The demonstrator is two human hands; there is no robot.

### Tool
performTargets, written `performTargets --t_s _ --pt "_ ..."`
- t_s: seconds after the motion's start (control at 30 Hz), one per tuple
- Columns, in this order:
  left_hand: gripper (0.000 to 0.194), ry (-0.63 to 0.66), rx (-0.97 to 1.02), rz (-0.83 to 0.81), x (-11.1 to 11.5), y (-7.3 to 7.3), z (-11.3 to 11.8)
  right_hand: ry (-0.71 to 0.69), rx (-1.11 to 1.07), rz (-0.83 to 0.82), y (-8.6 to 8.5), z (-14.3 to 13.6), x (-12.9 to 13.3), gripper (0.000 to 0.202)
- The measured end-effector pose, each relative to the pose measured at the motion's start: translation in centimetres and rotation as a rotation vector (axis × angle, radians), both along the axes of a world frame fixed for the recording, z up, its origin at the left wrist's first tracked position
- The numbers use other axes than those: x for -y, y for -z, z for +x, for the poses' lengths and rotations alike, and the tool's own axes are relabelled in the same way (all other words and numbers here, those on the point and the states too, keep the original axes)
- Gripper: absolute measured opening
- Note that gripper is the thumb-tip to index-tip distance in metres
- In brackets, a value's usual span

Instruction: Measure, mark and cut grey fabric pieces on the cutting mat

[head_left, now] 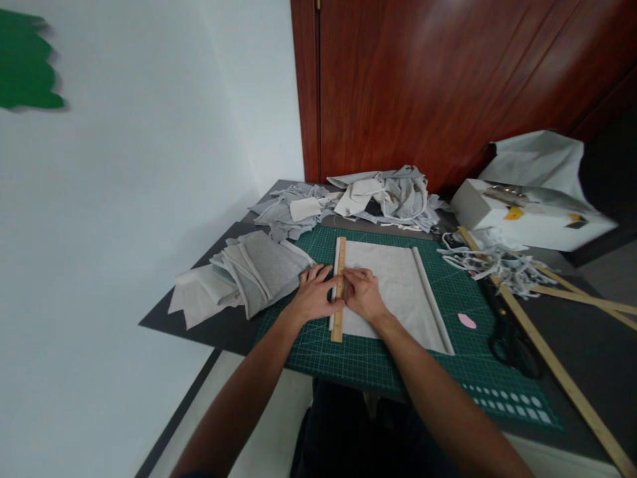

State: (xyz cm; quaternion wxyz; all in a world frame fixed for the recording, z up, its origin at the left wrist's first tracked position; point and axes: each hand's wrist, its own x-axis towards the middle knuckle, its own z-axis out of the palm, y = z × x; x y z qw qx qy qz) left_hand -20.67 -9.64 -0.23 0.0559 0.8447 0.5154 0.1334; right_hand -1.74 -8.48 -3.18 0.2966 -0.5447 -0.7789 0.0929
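Observation:
A wooden ruler (pixel 338 325) lies lengthwise along the left edge of a pale cloth (pixel 398 272) on the green cutting mat (pixel 308 345). My left hand (pixel 316 295) has its fingers spread, with thumb and forefinger resting on the ruler's left side. From the other side, my right hand (pixel 364 295) is bent over the cloth, its fingers and thumb drawn together at the ruler's right edge. The cloth's left edge shows beyond the ruler, and its right edge carries a thick rolled or folded strip. What the right fingertips pinch is partly hidden.
Folded grey cloths (pixel 269 265) are stacked left of the mat. Behind it lies a heap of fabric scraps (pixel 393 196). At right are a white box (pixel 527 216), tangled strips (pixel 507 269), a long wooden stick (pixel 552 362), black scissors (pixel 515 348) and a pink piece (pixel 466 320).

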Motion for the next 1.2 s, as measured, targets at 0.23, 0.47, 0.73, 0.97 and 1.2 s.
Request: performTargets --t_s 0.23,0.47,0.73,0.97,1.2 --pt "0.058 -0.042 0.012 -0.004 0.1 -0.2 0.0 0.002 0.057 -0.025 -0.5 -0.1 0.3 0.048" --pt "0.056 -0.092 0.016 -0.019 0.1 -0.4 -0.5 -0.010 0.120 -0.045 -0.9 -0.1 0.6 0.048" --pt "0.061 -0.125 0.014 -0.010 0.2 -0.5 -0.5 -0.021 0.202 -0.042 -1.1 -0.3 0.9 0.048" --pt "0.061 -0.126 0.024 -0.022 0.2 -0.4 -0.6 -0.010 0.243 -0.044 -1.3 -0.3 1.0 0.048" --pt "0.062 -0.132 0.041 -0.060 0.4 -1.0 -0.6 -0.021 0.257 -0.043 -1.5 -0.4 1.1 0.049"
